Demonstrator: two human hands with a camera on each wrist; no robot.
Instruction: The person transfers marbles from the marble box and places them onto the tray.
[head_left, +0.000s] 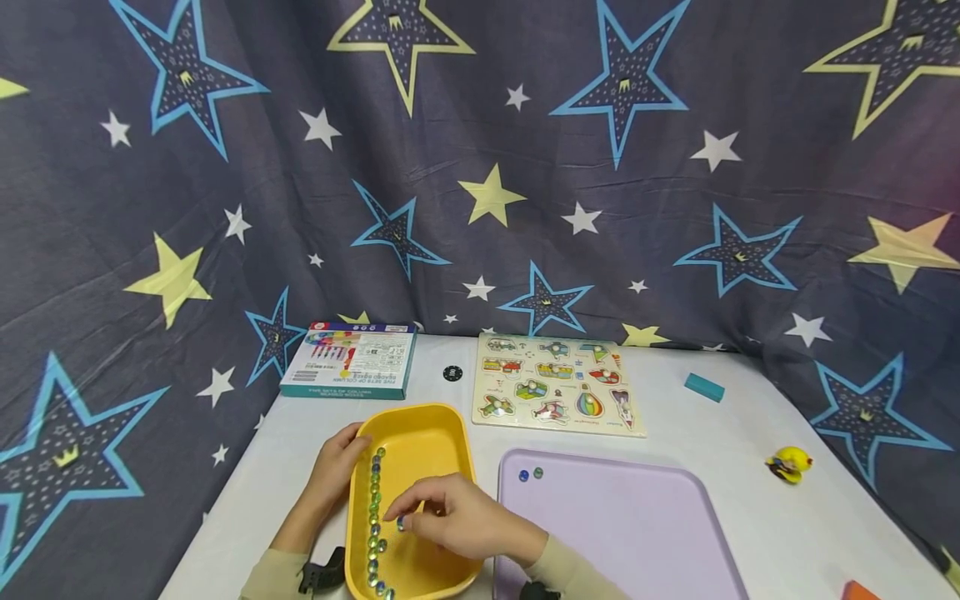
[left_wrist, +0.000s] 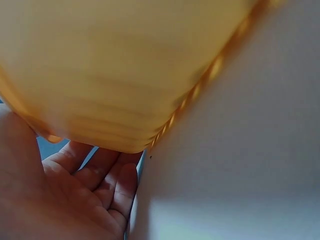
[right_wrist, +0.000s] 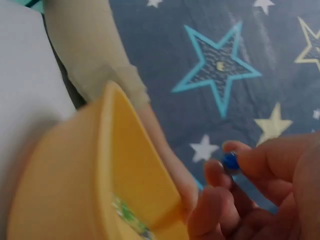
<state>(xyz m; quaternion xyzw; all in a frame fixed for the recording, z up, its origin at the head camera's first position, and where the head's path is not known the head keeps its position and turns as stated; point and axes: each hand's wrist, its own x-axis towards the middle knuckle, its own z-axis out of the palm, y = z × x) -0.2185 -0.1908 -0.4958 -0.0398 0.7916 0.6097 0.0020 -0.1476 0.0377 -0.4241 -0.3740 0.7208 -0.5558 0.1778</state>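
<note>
The right hand (head_left: 468, 518) pinches a marble (head_left: 401, 523) over the tray (head_left: 420, 435), just right of the marble row (head_left: 374, 507) (long axis near to far), while the left hand (head_left: 335, 468) grips the tray's left side beside the row's far end.

Beyond the right hand (head_left: 467, 518) hangs a dark grey-blue curtain (head_left: 288, 196) printed with yellow, white and blue-outlined stars (head_left: 491, 195). A white surface (head_left: 723, 446) spreads below the hand; far to its right, pinkish light (head_left: 933, 158) tints the curtain.
</note>
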